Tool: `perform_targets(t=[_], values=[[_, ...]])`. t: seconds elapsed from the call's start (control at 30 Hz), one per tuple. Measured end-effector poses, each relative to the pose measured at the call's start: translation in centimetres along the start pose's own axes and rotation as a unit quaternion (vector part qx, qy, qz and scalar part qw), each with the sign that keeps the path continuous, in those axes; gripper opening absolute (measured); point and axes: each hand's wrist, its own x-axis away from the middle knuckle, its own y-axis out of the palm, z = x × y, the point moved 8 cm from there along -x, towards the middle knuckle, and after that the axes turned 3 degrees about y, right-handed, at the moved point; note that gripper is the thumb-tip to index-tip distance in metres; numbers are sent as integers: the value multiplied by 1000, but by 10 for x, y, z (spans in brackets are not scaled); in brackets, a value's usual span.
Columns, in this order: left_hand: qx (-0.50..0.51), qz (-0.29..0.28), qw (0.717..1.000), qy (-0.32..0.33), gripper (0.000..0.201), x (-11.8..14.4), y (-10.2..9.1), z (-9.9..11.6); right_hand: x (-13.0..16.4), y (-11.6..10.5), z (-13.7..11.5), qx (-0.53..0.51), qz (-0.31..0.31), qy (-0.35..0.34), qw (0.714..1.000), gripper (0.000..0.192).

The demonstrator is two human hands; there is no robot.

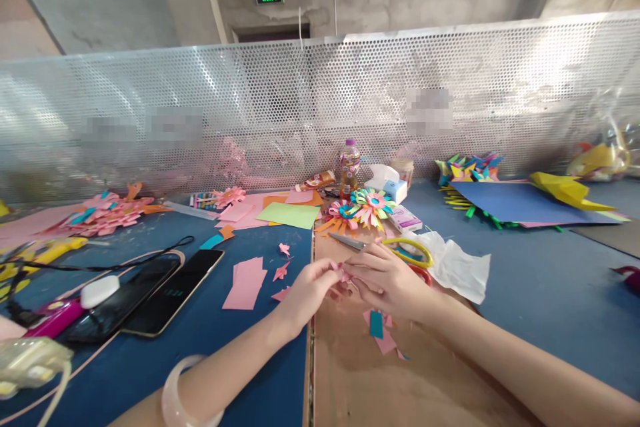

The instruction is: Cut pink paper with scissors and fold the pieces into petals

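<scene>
Between my fingertips is a small folded piece of pink paper (345,273), mostly hidden by the fingers. My left hand (313,287) pinches it from one side, and my right hand (383,280) grips it from the other, fingers closed together. Just behind my right hand lie yellow-handled scissors (417,250), their blades pointing left. Left of my left hand, small folded pink pieces (281,271) lie in a row, beside a stack of pink paper rectangles (245,285). Pink and blue paper scraps (380,330) rest on the brown board (370,387) below my hands.
Behind are paper flowers (373,205), a drink bottle (349,170), a tissue box (395,190) and coloured sheets (287,215). Phones (175,293), cables and a yellow glue gun (55,257) occupy the left. A crumpled tissue (463,267) lies right; a perforated metal screen (250,100) stands behind.
</scene>
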Motion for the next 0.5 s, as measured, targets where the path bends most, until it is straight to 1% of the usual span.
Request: perform_targets(t=[0.1,0.2,0.3,0.43,0.5], values=[[-17,3,1000,7,18,-1,-1,1,1,1,1,-18,7,14,1000,30],[-30,0,999,16,18,-1,-2,1,1,0,4,-65,21,46,997,32],[-48,-2,999,22,19,0,-2,3,1,0,12,-140,32,120,982,26],[-89,-13,995,35,23,1,0,6,4,5,28,-214,37,247,944,23],[-111,-17,993,44,25,1,2,8,6,10,32,-241,25,285,927,22]])
